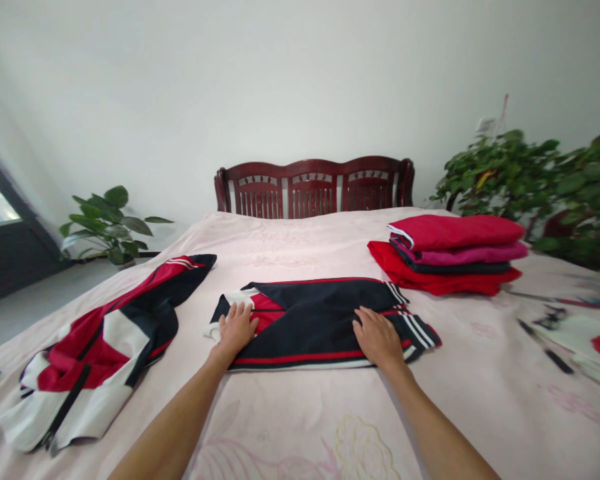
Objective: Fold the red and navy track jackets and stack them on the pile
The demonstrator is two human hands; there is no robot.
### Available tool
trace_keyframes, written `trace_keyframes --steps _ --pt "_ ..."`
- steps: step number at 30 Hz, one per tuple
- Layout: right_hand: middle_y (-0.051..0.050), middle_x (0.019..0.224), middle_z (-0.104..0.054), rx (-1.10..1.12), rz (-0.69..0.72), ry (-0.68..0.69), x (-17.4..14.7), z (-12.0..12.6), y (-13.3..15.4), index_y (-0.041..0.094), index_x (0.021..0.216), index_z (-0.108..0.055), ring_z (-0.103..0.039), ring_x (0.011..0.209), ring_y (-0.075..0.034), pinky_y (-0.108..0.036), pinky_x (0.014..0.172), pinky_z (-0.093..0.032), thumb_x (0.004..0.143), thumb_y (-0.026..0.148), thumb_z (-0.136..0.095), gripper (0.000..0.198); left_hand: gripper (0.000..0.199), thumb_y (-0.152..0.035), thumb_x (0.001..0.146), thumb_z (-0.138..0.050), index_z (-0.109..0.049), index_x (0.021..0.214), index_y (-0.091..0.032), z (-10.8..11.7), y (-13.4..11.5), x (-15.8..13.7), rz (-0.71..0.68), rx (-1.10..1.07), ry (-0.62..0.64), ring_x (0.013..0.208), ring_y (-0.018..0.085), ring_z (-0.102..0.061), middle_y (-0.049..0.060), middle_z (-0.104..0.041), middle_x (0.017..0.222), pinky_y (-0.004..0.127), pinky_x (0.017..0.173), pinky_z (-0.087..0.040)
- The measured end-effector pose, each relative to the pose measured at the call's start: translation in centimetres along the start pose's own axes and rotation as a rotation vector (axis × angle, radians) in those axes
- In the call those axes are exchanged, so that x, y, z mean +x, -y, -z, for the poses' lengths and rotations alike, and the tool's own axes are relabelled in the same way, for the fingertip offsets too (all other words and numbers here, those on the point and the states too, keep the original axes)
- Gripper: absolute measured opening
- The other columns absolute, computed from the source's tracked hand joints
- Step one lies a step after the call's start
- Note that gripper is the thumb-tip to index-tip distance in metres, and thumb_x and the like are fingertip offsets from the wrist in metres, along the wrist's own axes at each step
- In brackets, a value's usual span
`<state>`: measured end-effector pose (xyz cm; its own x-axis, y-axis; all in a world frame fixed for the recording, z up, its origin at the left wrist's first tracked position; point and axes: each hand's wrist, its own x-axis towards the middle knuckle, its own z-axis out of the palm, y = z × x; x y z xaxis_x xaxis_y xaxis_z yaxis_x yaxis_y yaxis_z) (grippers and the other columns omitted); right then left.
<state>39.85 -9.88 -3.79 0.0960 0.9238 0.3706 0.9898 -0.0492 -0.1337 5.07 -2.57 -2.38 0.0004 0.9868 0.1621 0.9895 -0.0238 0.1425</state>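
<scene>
A dark navy track jacket (pixel 310 320) with red trim, a red-and-white panel at its left end and white stripes at its right end lies flattened and folded in front of me. My left hand (pixel 238 328) rests palm down on the panelled end, fingers spread. Near the striped end, my right hand (pixel 379 337) lies flat on the dark cloth with its fingers stretched out. Neither hand grips the fabric. To the left, a second jacket (pixel 105 347) in red, white and navy lies loosely crumpled, its dark zipper showing.
A stack of folded red, pink and dark clothes (pixel 455 243) sits at the right on the pale pink bedspread (pixel 300 413). A black-handled knife-like object (pixel 547 347) lies farther right. Beyond are a wooden headboard (pixel 313 190) and potted plants (pixel 107 223) on both sides.
</scene>
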Motion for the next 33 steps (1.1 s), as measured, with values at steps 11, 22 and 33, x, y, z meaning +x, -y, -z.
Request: trace_keyframes --steps 11,22,33 --pt "-0.012 0.144 -0.056 -0.054 -0.012 0.063 0.2 -0.1 0.2 0.015 0.135 -0.059 -0.051 0.132 -0.025 -0.041 0.113 -0.033 0.098 0.03 -0.037 0.046 0.061 -0.051 0.1 -0.032 -0.039 0.152 -0.019 -0.2 -12.4 -1.9 -0.452 -0.15 -0.045 0.15 0.031 -0.026 0.011 -0.036 0.16 0.051 0.118 -0.029" --pt "-0.01 0.153 -0.047 -0.155 -0.014 0.217 2.9 1.0 -6.0 0.021 0.143 -0.052 -0.039 0.143 -0.029 -0.056 0.118 -0.022 0.099 0.04 -0.041 0.049 0.059 -0.055 0.097 -0.039 -0.042 0.15 -0.029 -3.3 -10.9 -1.5 -0.354 -0.047 -0.028 0.148 0.032 -0.03 0.009 -0.037 0.16 0.054 0.118 -0.028" --pt "-0.022 0.13 -0.062 0.149 -0.604 0.137 5.7 1.0 -12.5 0.011 0.139 -0.054 -0.06 0.119 -0.033 -0.043 0.095 -0.047 0.097 0.046 -0.033 0.059 0.052 -0.05 0.097 -0.044 -0.051 0.143 -0.026 -3.5 -11.1 -1.8 -0.338 -0.072 -0.096 0.146 0.032 -0.035 0.012 -0.043 0.156 0.056 0.117 -0.029"
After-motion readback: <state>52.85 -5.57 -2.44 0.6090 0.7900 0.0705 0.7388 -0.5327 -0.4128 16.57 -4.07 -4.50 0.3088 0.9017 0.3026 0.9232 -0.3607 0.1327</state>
